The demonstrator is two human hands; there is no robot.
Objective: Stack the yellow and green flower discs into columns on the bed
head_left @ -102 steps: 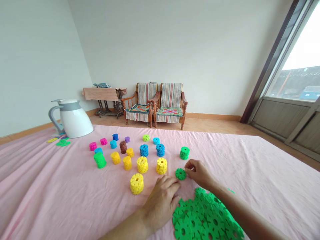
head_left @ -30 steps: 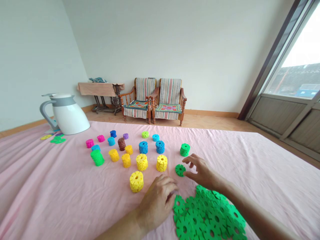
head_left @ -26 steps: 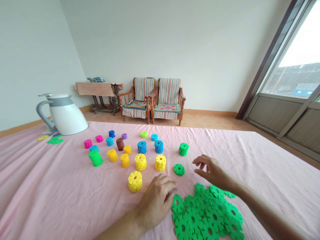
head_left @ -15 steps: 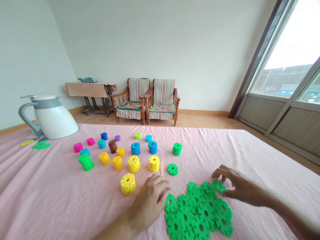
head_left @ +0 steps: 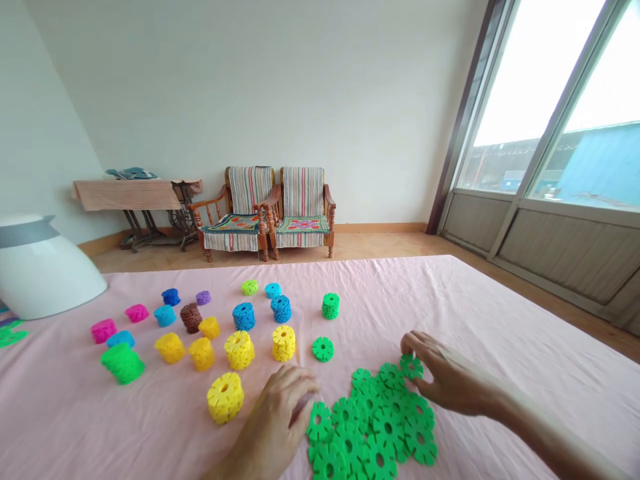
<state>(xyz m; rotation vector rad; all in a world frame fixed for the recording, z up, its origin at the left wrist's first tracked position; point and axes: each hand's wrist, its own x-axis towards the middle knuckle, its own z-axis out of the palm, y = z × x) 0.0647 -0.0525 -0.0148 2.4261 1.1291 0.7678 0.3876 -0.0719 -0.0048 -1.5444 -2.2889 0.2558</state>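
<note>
A loose heap of green snowflake discs [head_left: 389,424] lies on the pink cloth in front of me. At the heap's upper right edge, my right hand [head_left: 445,373] has its fingers and thumb closed about the rim of one green snowflake disc [head_left: 411,367]. My left hand [head_left: 283,417] rests at the heap's left side, fingers loosely bent and apart from the thumb, with nothing seen in it. Its thumb is beside the leftmost disc [head_left: 319,421]. Beyond the hands are a short green stack [head_left: 323,349], a taller green stack [head_left: 331,306] and a yellow stack [head_left: 225,398].
Several stacks of discs in yellow, blue, pink, brown and green [head_left: 123,363] stand on the left of the cloth [head_left: 500,333]. A white jug [head_left: 47,273] is at the far left. Two wooden armchairs [head_left: 303,210] and a sewing-machine table [head_left: 127,195] are beyond the table.
The view has turned to the right, so everything sits further left in the picture. My right fingers have drawn in a little on the green disc; my left hand stays beside the heap.
</note>
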